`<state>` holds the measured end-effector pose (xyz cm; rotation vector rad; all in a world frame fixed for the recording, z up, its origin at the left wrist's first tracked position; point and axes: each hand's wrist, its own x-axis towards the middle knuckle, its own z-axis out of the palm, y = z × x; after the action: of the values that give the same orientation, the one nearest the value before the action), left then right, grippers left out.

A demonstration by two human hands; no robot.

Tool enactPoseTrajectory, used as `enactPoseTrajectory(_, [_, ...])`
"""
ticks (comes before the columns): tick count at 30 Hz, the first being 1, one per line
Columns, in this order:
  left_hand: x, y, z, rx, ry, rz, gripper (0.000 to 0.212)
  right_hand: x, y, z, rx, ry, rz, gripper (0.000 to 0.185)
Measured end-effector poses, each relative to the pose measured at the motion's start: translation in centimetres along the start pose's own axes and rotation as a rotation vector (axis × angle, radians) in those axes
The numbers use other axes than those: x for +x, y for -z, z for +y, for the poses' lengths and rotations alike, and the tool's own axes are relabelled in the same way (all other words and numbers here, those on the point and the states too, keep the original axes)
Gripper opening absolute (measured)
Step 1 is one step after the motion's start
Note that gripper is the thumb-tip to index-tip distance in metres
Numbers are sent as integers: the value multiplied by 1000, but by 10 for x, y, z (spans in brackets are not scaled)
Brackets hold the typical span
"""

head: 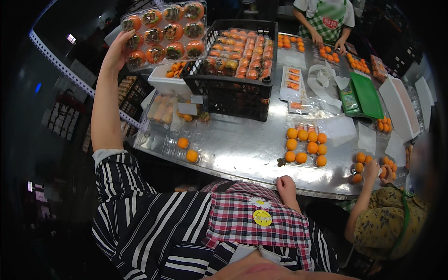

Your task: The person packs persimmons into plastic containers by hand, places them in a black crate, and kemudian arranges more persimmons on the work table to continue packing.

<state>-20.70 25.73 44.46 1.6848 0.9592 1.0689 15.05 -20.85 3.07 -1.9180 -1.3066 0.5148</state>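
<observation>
My left hand (120, 49) grips the left edge of a clear plastic clamshell pack of persimmons (164, 35), raised and tilted over a white foam box (168, 82) of orange fruit. Just right of the pack stands a black plastic crate (227, 99) filled with packed persimmons. My right hand (287, 187) rests at the front edge of the metal table (241, 140), its fingers curled; whether anything is inside them is not visible. Beyond it lies a clear tray of orange persimmons (301, 157). Another clear tray, at the front left, holds two persimmons (187, 150).
Packed fruit (161, 108) lies left of the crate. Printed labels (293, 84), a coil of white strip (320, 78), a green container (365, 94) and a white foam box (399, 105) lie right. A co-worker stands across the table; another, at right, handles fruit.
</observation>
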Motion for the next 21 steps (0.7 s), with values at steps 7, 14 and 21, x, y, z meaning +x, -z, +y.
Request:
enactPoseTrajectory(7, [-158, -47, -146, -568, 511, 100, 45, 50, -27, -33, 447, -166, -106, 16])
enactPoseTrajectory(14, [-229, -102, -241, -101, 464, -54, 43, 104, -91, -119, 711, -52, -610, 25])
enactPoseTrajectory(21, [-226, -196, -193, 460, 427, -305, 45, 107, -138, -137, 1144, -289, -638, 66])
